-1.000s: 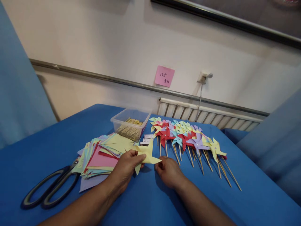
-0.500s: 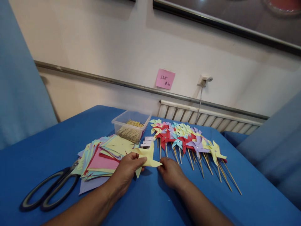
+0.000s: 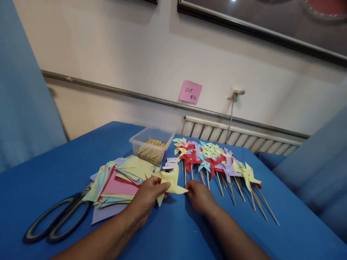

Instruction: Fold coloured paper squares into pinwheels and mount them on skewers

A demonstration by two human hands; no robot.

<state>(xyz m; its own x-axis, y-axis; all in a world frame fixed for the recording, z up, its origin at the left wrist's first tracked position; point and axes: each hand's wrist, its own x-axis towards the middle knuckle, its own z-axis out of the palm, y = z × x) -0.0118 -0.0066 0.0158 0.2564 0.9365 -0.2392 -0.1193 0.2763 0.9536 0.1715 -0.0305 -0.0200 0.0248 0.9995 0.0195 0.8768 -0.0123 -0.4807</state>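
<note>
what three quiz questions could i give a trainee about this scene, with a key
1. Of the left hand and right hand, which has its thumb on the folded yellow paper?
2. True or false: the scissors lie to the right of the cluster of pinwheels.
3. Fill in: the clear plastic box holds a pile of thin ____.

Key: 1. left hand; 2. false; 3. sticks.

a hand could pass over blue tablecloth [image 3: 168,233] between the forearms [image 3: 111,225], the far end barred by a yellow paper pinwheel [image 3: 173,182]; scissors [image 3: 81,196] and paper stack [image 3: 119,186] obstructed leftward, stick-mounted pinwheels [image 3: 215,164] rightward.
</note>
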